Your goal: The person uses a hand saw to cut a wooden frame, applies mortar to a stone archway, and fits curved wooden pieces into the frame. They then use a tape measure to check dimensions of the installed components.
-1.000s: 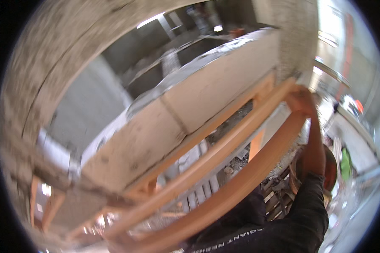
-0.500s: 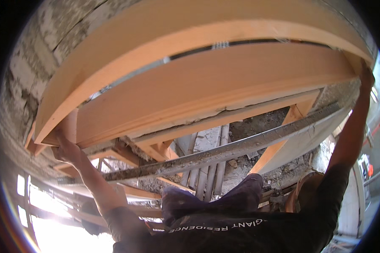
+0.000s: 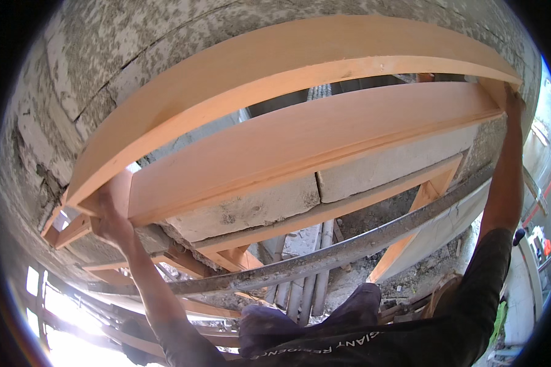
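A long, narrow wooden box frame spans the view, with two long boards joined by short end pieces. My left hand grips its left end, the fingers partly hidden behind the wood. At the far right end my right hand is closed round the other short piece. Both arms are stretched out, and the frame is against or close in front of a grey block wall. Through its opening a dark gap and ribbed grey strips show. I cannot tell whether the frame touches the wall.
Below the frame lie pale blocks and a second wooden frame. A dirty metal bar crosses in front of my knees. Several pipes and rubble lie beneath. A pale panel leans at the right. Bright light enters at lower left.
The wooden frame has moved away from me, toward the wall, and looks smaller. More of the wall shows above it and more blocks show below it. Both hands keep their grip.
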### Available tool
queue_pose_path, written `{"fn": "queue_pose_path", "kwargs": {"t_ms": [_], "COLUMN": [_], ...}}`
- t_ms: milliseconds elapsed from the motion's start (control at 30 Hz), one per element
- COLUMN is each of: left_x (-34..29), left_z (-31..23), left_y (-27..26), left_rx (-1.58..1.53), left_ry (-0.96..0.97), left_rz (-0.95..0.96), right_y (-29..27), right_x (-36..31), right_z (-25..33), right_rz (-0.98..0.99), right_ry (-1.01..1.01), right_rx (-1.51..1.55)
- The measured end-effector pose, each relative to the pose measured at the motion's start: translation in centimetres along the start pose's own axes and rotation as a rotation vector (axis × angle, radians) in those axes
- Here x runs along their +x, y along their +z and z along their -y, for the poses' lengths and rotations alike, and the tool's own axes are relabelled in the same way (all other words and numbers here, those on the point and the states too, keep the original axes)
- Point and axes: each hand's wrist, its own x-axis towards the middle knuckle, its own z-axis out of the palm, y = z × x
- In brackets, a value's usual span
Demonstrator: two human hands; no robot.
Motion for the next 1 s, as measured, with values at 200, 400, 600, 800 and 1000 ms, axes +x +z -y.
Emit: {"fn": "queue_pose_path", "kwargs": {"t_ms": [200,400,600,800,1000], "left_x": [-1.2,-1.8,-1.8,0.6,2.3], "left_z": [-0.4,0.6,2.1,1.1,3.9], "left_y": [2.8,1.6,3.3,2.4,5.2], "left_rx": [0.024,0.055,0.219,0.245,0.28], "left_ry": [0.11,0.129,0.129,0.193,0.447], "left_rz": [-0.036,0.043,0.083,0.048,-0.005], "right_y": [5.1,5.8,2.0,3.8,12.4], "right_x": [-2.4,-0.5,0.9,-7.8,0.4], "right_z": [0.8,0.1,-1.6,9.1,-0.5], "right_rz": [0.007,0.078,0.037,0.185,0.015], "right_ry": [0.091,0.059,-0.297,-0.01,-0.464], "right_rx": [0.113,-0.002,0.256,0.099,0.006]}}
